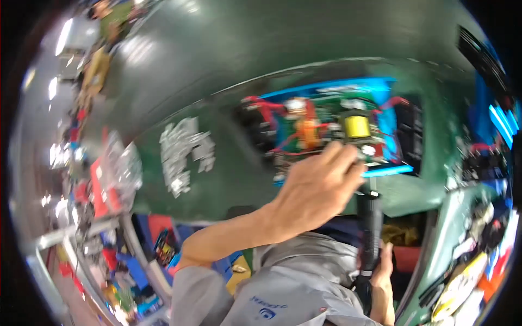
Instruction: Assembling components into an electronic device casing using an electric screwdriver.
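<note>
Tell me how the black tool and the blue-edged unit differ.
The tool is slim; the unit is broad. The tool is mostly black; the unit mixes blue, green and yellow. The tool is in the right grip; the unit lies on the table. Both are close to the left grip.

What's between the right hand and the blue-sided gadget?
In the head view, a long black tool and some green tabletop lie between the right hand and the gadget.

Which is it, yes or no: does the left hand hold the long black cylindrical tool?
No, the right hand holds that tool, beside the grey fabric shirt.
</note>
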`<state>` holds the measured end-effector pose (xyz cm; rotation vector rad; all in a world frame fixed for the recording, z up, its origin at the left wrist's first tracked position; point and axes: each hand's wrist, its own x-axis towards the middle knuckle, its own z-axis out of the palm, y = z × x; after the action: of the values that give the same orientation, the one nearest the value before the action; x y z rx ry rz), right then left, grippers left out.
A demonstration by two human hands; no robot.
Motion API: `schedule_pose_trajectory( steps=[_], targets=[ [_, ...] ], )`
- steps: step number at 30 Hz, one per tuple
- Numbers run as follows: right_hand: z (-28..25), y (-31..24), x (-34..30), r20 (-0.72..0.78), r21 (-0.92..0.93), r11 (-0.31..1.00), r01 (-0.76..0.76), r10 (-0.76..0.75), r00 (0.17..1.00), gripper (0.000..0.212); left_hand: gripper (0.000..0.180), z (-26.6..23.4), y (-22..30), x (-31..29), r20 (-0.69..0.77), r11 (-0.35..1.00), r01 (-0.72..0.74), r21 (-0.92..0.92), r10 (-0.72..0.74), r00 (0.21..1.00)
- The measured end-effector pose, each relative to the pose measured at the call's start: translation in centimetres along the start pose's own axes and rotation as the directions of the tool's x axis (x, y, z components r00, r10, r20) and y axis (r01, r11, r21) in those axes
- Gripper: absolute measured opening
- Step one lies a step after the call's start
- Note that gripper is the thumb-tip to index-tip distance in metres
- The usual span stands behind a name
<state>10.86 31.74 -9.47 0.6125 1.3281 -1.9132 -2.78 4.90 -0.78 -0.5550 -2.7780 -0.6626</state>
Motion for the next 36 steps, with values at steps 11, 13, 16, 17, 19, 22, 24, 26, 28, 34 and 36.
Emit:
schedule_pose_trajectory(
  steps=[11, 13, 16, 17, 19, 22, 24, 26, 28, 34, 36],
  targets=[
    [1.8, 0.4, -1.0, -0.233, -0.054, 0.980, 0.190, -0.197, 0.952, 0.077, 0.012, -4.4, -5.0, -11.8, -0.344, 0.743, 0.644, -0.182, -0.662, 0.666],
    [1.2, -0.3, -0.8, -0.106, -0.103, 0.970, 0.221, -0.232, 0.967, 0.077, 0.019, -4.0, -5.4, -13.5, -0.285, 0.705, 0.692, -0.157, -0.703, 0.651],
    [1.9, -1.6, -0.9, 0.041, -0.189, 0.925, 0.329, -0.327, 0.944, 0.076, 0.027, -4.7, -6.1, -14.9, -0.371, 0.785, 0.613, -0.094, -0.599, 0.710],
    [2.7, -2.2, -1.2, -0.012, -0.254, 0.917, 0.306, -0.320, 0.947, 0.073, 0.030, -5.2, -6.7, -15.5, -0.389, 0.781, 0.624, -0.007, -0.578, 0.718],
    [3.6, -1.8, -2.2, -0.152, -0.359, 0.878, 0.318, -0.391, 0.908, 0.063, 0.028, -6.4, -8.9, -16.9, -0.426, 0.770, 0.634, 0.064, -0.554, 0.716],
    [0.8, 0.2, -3.6, -0.205, -0.396, 0.897, 0.197, -0.295, 0.933, 0.065, 0.026, -7.3, -12.3, -18.3, -0.441, 0.676, 0.732, 0.086, -0.633, 0.636],
    [-0.3, 1.6, -3.7, -0.198, -0.426, 0.866, 0.261, -0.371, 0.907, 0.066, 0.025, -8.1, -13.3, -17.4, -0.438, 0.656, 0.738, 0.159, -0.623, 0.648],
    [-0.3, 1.4, -3.1, -0.111, -0.431, 0.872, 0.233, -0.308, 0.945, 0.063, 0.026, -7.8, -13.8, -17.2, -0.432, 0.637, 0.761, 0.119, -0.657, 0.618],
    [1.9, 0.0, -2.8, -0.155, -0.470, 0.874, 0.119, -0.214, 0.964, 0.055, 0.025, -8.2, -13.5, -16.4, -0.430, 0.573, 0.800, 0.178, -0.686, 0.587],
    [3.3, -1.2, -1.8, 0.029, -0.553, 0.792, 0.258, -0.291, 0.956, 0.054, 0.029, -8.9, -16.7, -17.5, -0.313, 0.603, 0.791, 0.102, -0.735, 0.601],
    [3.6, -1.5, -1.7, 0.072, -0.557, 0.782, 0.281, -0.291, 0.954, 0.057, 0.028, -8.8, -16.5, -17.4, -0.290, 0.625, 0.775, 0.096, -0.727, 0.622]
  ],
)
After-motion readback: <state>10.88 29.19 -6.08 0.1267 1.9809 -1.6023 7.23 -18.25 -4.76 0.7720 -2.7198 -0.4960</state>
